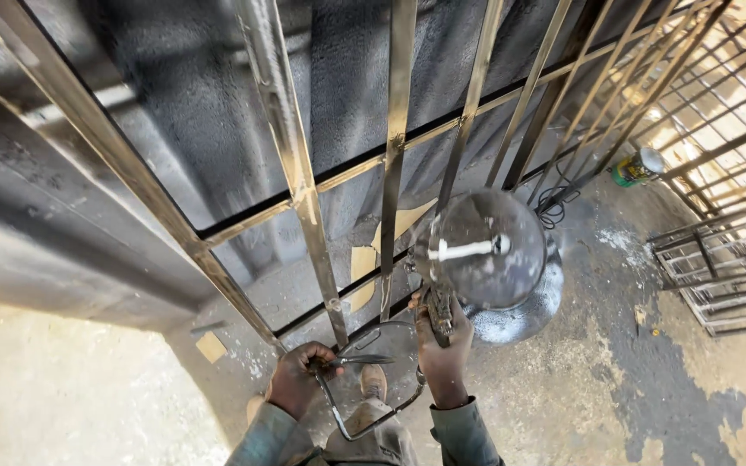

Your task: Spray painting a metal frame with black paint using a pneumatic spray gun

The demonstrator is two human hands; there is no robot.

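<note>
The right hand (442, 349) is closed around the handle of a spray gun (477, 259), raised before the metal grille (304, 190). Its large cup probably makes it top-heavy, so the handle is the sound hold. The left hand (297, 380) grips the stiff black hose (347, 423) below.

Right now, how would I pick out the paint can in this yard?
Follow the tall metal grille to its far right end. There, on the concrete beside stacked frames, lies a small paint can, the only green-and-yellow thing among grey metal.

Spray gun (477, 259) in right hand (444, 354), metal grille (304, 185) just ahead; hose (364, 406) in left hand (298, 380), left of it; can (638, 166) far right.
</note>
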